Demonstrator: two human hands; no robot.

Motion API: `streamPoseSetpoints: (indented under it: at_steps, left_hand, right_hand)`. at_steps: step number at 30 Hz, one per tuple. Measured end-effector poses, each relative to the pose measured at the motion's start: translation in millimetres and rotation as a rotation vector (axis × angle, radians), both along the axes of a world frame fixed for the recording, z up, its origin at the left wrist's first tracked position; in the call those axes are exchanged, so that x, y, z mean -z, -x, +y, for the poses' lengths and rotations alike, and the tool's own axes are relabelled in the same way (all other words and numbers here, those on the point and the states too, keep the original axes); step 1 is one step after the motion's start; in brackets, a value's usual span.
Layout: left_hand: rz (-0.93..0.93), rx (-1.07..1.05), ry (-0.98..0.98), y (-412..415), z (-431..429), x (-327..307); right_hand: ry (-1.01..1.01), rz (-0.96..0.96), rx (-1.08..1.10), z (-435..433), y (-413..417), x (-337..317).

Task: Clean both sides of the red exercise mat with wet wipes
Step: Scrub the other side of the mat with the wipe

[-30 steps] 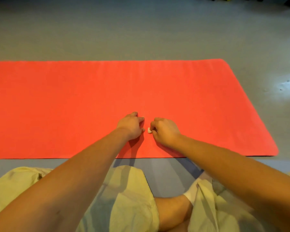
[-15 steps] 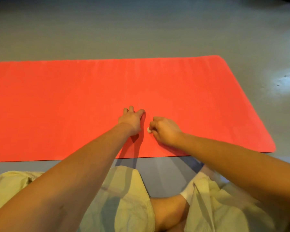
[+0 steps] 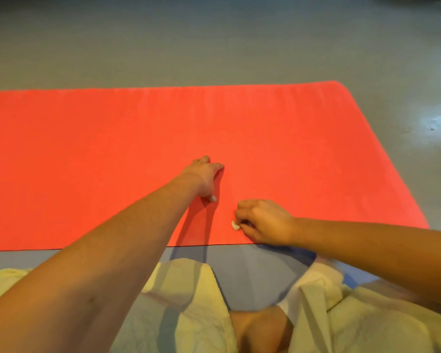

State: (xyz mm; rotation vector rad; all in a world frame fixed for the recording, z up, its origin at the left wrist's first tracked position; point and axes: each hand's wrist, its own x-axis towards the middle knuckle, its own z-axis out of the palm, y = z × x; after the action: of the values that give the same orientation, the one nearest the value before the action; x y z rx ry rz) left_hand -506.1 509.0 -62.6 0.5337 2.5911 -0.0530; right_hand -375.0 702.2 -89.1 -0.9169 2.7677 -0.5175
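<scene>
Your left hand (image 3: 206,178) lay open-fingered on the red exercise mat (image 3: 87,161), spread across mid-frame on the floor (image 3: 214,47), likely steadying it, while your right hand (image 3: 264,222) pinched a balled wet wipe (image 3: 235,224) at lower centre.

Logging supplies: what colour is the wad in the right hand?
White; the wad shows best in the head view.

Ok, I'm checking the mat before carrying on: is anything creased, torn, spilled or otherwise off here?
Nothing stands out. The red mat lies flat on the floor, no curl or tear visible. Only oddity: the wipe pinched by the right hand is a tiny white wad.
</scene>
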Motion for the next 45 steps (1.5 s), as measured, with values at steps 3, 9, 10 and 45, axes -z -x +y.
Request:
streamPoseSetpoints:
  at_steps: [3, 9, 10, 45]
  left_hand:
    - [0.004, 0.034, 0.040, 4, 3, -4]
    - [-0.010, 0.039, 0.059, 20, 9, -18]
    - [0.015, 0.043, 0.049, 22, 10, -18]
    - [0.446, -0.153, -0.412, 119, 32, 60]
  right_hand:
    - [0.035, 0.065, 0.203, -2, 46, 8]
    - [0.066, 0.056, 0.437, -17, 58, 9]
    - [0.066, 0.049, 0.371, -17, 43, 9]
    - [0.017, 0.227, 0.444, 16, 229, 23]
